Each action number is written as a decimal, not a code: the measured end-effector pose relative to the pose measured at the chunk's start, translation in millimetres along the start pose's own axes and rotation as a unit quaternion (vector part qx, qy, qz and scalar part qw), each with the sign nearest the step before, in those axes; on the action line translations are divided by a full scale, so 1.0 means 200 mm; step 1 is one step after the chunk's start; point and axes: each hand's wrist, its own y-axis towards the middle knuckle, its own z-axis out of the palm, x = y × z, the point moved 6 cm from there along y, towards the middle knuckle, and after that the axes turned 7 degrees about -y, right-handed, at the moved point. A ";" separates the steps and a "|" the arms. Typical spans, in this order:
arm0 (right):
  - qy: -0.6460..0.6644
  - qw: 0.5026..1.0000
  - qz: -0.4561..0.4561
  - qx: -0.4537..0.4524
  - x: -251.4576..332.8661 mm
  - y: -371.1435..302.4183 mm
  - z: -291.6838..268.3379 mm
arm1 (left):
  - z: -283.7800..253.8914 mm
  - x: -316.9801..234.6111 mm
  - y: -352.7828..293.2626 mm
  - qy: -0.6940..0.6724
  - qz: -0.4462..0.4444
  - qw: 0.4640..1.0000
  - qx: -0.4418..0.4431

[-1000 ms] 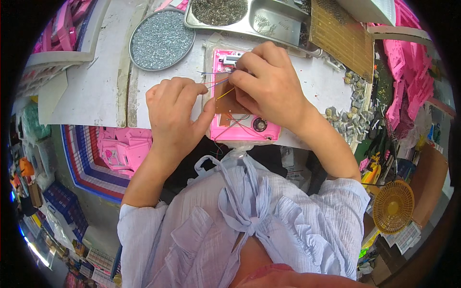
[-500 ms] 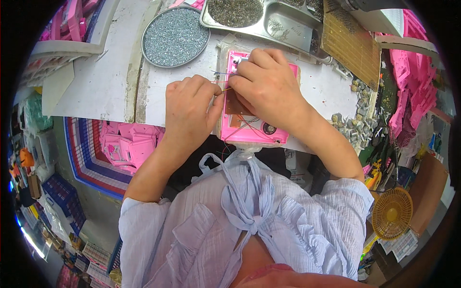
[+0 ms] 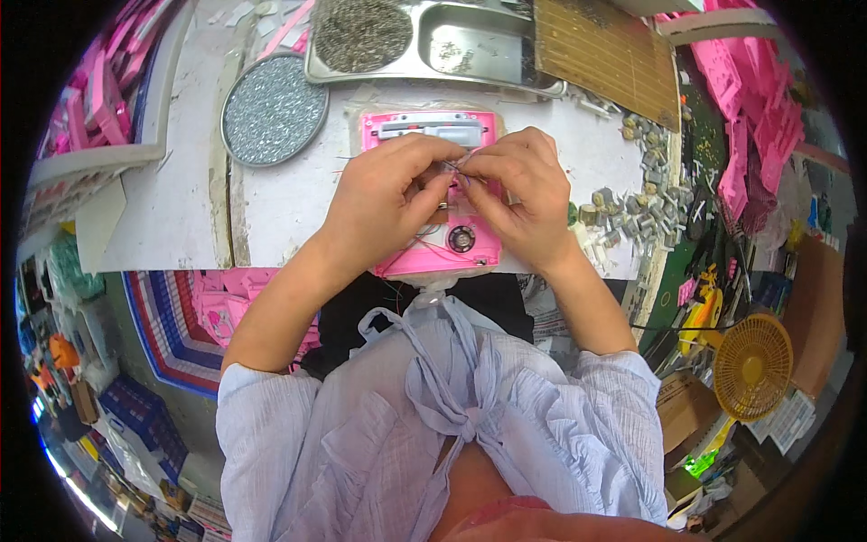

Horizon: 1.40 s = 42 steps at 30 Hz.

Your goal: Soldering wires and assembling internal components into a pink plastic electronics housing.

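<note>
Just above the centre of the frame, I have the left hand [image 3: 384,199] and right hand [image 3: 528,194] together, fingers pinching thin wires [image 3: 459,170] over the pink casing [image 3: 433,259] on the bench [image 3: 298,203], its long axis running up-frame, neither hand clearly nearer.

I could read no words, numbers or signs from where I worked. The printed sheets [image 3: 784,422] just below the yellow fan [image 3: 752,368] bore lines too small for me to make out, and the papers [image 3: 546,316] well to the fan's left showed only blurred print.
</note>
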 end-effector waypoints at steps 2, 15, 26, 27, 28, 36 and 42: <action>0.031 0.998 0.051 -0.024 -0.03 -0.03 -0.02 | 0.02 0.01 0.04 -0.002 0.019 1.000 0.011; 0.038 0.803 0.476 -0.357 -0.44 -0.88 -1.09 | 0.05 -0.02 0.06 0.018 -0.008 1.000 -0.023; 0.053 0.720 0.436 -0.538 -0.84 -1.23 -1.64 | 0.14 -0.05 0.09 0.206 0.079 0.974 -0.048; 0.039 0.715 0.428 -0.551 -0.79 -1.24 -1.68 | 0.14 -0.05 0.09 0.210 0.081 0.973 -0.049; 0.027 0.711 0.421 -0.562 -0.75 -1.26 -1.70 | 0.15 -0.04 0.08 0.215 0.079 0.972 -0.052; 0.120 0.801 0.338 -0.479 -0.28 -1.14 -1.40 | 0.16 -0.02 0.10 0.226 0.096 0.968 -0.057; 0.148 0.899 0.388 -0.137 -0.13 -0.62 -0.53 | 0.17 -0.02 0.11 0.245 0.100 0.963 -0.058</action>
